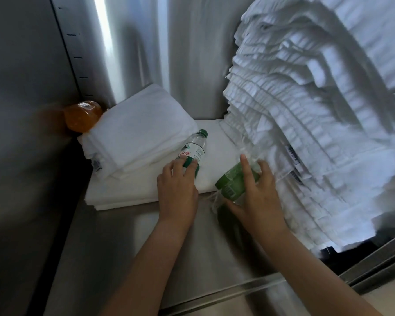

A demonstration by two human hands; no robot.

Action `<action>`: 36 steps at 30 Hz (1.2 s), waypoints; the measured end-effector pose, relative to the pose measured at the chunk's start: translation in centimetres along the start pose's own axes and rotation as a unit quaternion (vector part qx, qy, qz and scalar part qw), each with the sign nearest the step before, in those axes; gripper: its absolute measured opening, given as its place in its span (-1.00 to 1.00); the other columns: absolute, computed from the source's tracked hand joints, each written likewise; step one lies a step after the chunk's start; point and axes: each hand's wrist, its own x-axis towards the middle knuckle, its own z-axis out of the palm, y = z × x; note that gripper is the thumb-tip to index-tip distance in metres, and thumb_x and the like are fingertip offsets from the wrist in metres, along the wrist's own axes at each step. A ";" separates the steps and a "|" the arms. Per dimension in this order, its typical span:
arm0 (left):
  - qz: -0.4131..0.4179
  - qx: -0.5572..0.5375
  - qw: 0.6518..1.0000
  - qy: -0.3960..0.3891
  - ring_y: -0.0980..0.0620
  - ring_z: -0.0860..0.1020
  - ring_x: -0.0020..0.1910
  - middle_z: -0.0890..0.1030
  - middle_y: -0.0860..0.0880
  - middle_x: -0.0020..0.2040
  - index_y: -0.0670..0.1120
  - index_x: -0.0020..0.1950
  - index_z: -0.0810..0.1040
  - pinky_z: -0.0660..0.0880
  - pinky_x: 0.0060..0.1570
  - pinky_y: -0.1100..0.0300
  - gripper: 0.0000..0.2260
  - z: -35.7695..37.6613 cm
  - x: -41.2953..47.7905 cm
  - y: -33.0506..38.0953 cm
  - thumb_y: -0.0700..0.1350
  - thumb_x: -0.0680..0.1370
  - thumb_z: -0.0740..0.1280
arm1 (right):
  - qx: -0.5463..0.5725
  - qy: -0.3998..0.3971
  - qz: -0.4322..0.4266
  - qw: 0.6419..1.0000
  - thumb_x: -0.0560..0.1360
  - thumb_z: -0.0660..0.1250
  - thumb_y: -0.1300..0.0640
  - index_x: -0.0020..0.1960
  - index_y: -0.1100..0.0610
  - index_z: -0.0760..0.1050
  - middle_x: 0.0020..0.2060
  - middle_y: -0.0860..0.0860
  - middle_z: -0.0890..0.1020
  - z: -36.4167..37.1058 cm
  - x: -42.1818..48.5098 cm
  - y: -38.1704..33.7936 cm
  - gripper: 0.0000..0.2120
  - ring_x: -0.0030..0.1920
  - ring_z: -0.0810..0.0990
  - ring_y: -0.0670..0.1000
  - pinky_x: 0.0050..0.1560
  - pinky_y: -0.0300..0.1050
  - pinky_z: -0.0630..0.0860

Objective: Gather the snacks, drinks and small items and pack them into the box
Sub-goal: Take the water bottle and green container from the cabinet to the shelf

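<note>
Left hand (177,185) wraps round the bottom end of a clear plastic water bottle with a green cap (194,148), which lies on flat white folded cloth (128,190). Right hand (258,190) curls over a green-labelled plastic bottle (232,182) beside the tall white towel pile (306,133), likely to lift both together. No box shows

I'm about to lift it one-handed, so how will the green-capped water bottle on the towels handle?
Probably apt to roll: the water bottle lies on its side on towels. Its clear plastic likely flexes under the grip of the left hand. Fill level is unclear, so weight is uncertain.
</note>
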 end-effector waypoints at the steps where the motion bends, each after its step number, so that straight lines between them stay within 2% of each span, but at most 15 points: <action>1: 0.000 0.003 1.000 -0.003 -0.19 0.39 0.21 0.45 -0.16 0.28 -0.10 0.35 0.45 0.39 0.10 -0.03 -0.50 0.0 0.0 0.0 -0.27 0.41 0.39 | -0.003 -0.003 -0.001 1.000 0.30 0.44 -0.22 0.51 0.03 0.14 0.41 0.24 0.16 -0.2 0.1 -0.1 -0.09 0.26 0.39 0.26 0.13 0.16 0.49; 4: 0.002 0.009 1.000 -0.010 -0.16 0.35 0.26 0.39 -0.14 0.34 -0.08 0.39 0.39 0.34 0.16 0.00 -0.50 -0.1 -0.1 0.0 -0.24 0.46 0.35 | -0.031 -0.018 -0.011 0.999 0.23 0.54 -0.17 0.39 0.19 0.33 0.42 0.27 0.23 -0.6 0.2 -0.3 -0.13 0.18 0.46 0.29 0.09 0.15 0.49; 6: 0.001 0.008 1.000 -0.011 -0.15 0.33 0.27 0.37 -0.12 0.36 -0.07 0.40 0.39 0.33 0.17 0.02 -0.50 -0.2 -0.1 0.0 -0.25 0.46 0.33 | -0.050 -0.034 -0.016 0.998 0.20 0.56 -0.16 0.33 0.26 0.37 0.37 0.28 0.34 -0.7 0.1 -0.4 -0.14 0.14 0.49 0.29 0.08 0.13 0.49; 10: 0.008 0.012 1.000 -0.014 -0.14 0.32 0.27 0.35 -0.10 0.38 -0.05 0.40 0.38 0.32 0.17 0.02 -0.51 -0.2 -0.1 -0.1 -0.23 0.46 0.31 | -0.061 -0.069 -0.022 0.996 0.24 0.52 -0.17 0.38 0.32 0.30 0.32 0.28 0.40 -0.5 -1.3 -0.6 -0.09 0.25 0.45 0.27 0.23 0.10 0.42; 14: 0.014 0.013 1.000 -0.008 -0.15 0.33 0.26 0.37 -0.11 0.36 -0.05 0.37 0.41 0.33 0.16 0.00 -0.55 0.1 -0.1 -0.3 -0.08 0.48 0.34 | -0.052 -0.080 -0.038 0.995 0.33 0.45 -0.15 0.44 0.27 0.24 0.31 0.25 0.39 -0.3 -2.5 -0.7 -0.14 0.28 0.40 0.24 0.29 0.03 0.35; 16: 0.014 0.001 1.000 0.007 -0.18 0.37 0.22 0.41 -0.15 0.32 -0.09 0.34 0.45 0.37 0.14 -0.05 -0.59 0.2 -0.1 -0.2 -0.10 0.50 0.34 | -0.027 -0.078 -0.023 0.996 0.31 0.47 -0.10 0.40 0.29 0.27 0.29 0.25 0.40 -0.3 -2.6 -0.5 -0.18 0.30 0.39 0.25 0.28 0.03 0.36; 20: 0.019 0.014 1.000 0.001 -0.21 0.35 0.27 0.37 -0.17 0.37 -0.10 0.37 0.42 0.34 0.19 -0.06 -0.59 0.5 0.0 -0.1 -0.14 0.52 0.32 | 0.004 -0.069 0.000 0.998 0.21 0.57 -0.03 0.24 0.27 0.27 0.11 0.25 0.49 -0.7 -2.8 0.1 -0.22 0.09 0.55 0.27 -0.03 0.01 0.55; 22: 0.016 0.029 0.999 -0.019 -0.21 0.29 0.31 0.28 -0.15 0.44 -0.07 0.42 0.35 0.28 0.25 -0.04 -0.57 0.5 0.0 -0.1 -0.10 0.55 0.29 | -0.004 -0.076 0.010 0.997 0.17 0.60 -0.05 0.18 0.29 0.29 0.02 0.23 0.50 -0.9 -3.2 0.5 -0.21 -0.07 0.60 0.25 -0.20 -0.07 0.55; 24: 0.018 0.047 0.998 -0.034 -0.18 0.24 0.34 0.19 -0.12 0.48 -0.03 0.46 0.28 0.23 0.29 0.00 -0.55 0.5 -0.1 -0.1 -0.06 0.57 0.24 | -0.011 -0.089 0.026 0.996 0.17 0.60 -0.09 0.14 0.33 0.36 -0.01 0.23 0.50 -0.9 -3.5 0.8 -0.24 -0.14 0.60 0.24 -0.28 -0.08 0.53; 25: 0.021 0.055 0.998 -0.038 -0.17 0.23 0.35 0.17 -0.11 0.49 -0.02 0.47 0.25 0.21 0.29 0.02 -0.54 0.5 -0.2 0.0 -0.05 0.58 0.23 | -0.013 -0.099 0.032 0.994 0.20 0.58 -0.11 0.15 0.33 0.38 0.00 0.23 0.49 -0.9 -3.6 1.0 -0.25 -0.12 0.59 0.24 -0.25 -0.06 0.53; 27: 0.029 0.066 0.997 -0.042 -0.14 0.21 0.36 0.14 -0.09 0.50 0.01 0.48 0.22 0.20 0.29 0.03 -0.53 0.4 -0.4 0.0 -0.03 0.58 0.21 | -0.009 -0.129 0.046 0.991 0.29 0.50 -0.16 0.25 0.29 0.34 0.11 0.20 0.46 -1.1 -3.6 1.2 -0.25 0.05 0.54 0.22 -0.05 0.00 0.51; 29: 0.033 0.064 0.997 -0.041 -0.13 0.22 0.34 0.16 -0.07 0.49 0.02 0.46 0.24 0.23 0.26 0.04 -0.54 0.2 -0.6 0.0 -0.02 0.57 0.22 | -0.020 -0.167 0.048 0.985 0.36 0.39 -0.24 0.35 0.19 0.27 0.21 0.12 0.43 -1.6 -3.7 1.5 -0.25 0.18 0.46 0.14 0.11 -0.05 0.42; 32: 0.023 0.046 0.998 -0.024 -0.12 0.32 0.24 0.31 -0.08 0.40 -0.02 0.40 0.34 0.33 0.12 0.04 -0.58 -0.4 -0.3 0.4 0.03 0.56 0.23 | -0.060 -0.155 0.012 0.986 0.38 0.26 -0.33 0.36 0.12 0.28 0.31 0.07 0.37 -2.7 -3.5 1.3 -0.28 0.27 0.37 0.08 0.20 -0.06 0.40; 34: 0.006 0.049 0.999 -0.010 -0.12 0.36 0.18 0.38 -0.10 0.32 -0.07 0.36 0.36 0.35 0.02 0.05 -0.58 -0.6 0.2 0.8 0.06 0.55 0.22 | -0.034 -0.135 -0.001 0.990 0.39 0.26 -0.30 0.34 0.13 0.32 0.37 0.10 0.34 -3.1 -2.9 0.8 -0.31 0.35 0.32 0.10 0.28 -0.02 0.36; 36: 0.001 0.067 0.998 -0.009 -0.11 0.36 0.17 0.38 -0.11 0.27 -0.09 0.35 0.34 0.34 0.02 0.06 -0.58 -0.7 1.1 1.3 0.06 0.55 0.20 | 0.007 -0.128 -0.019 0.992 0.43 0.28 -0.25 0.35 0.12 0.32 0.40 0.10 0.32 -2.9 -2.1 0.3 -0.36 0.38 0.27 0.09 0.34 -0.04 0.27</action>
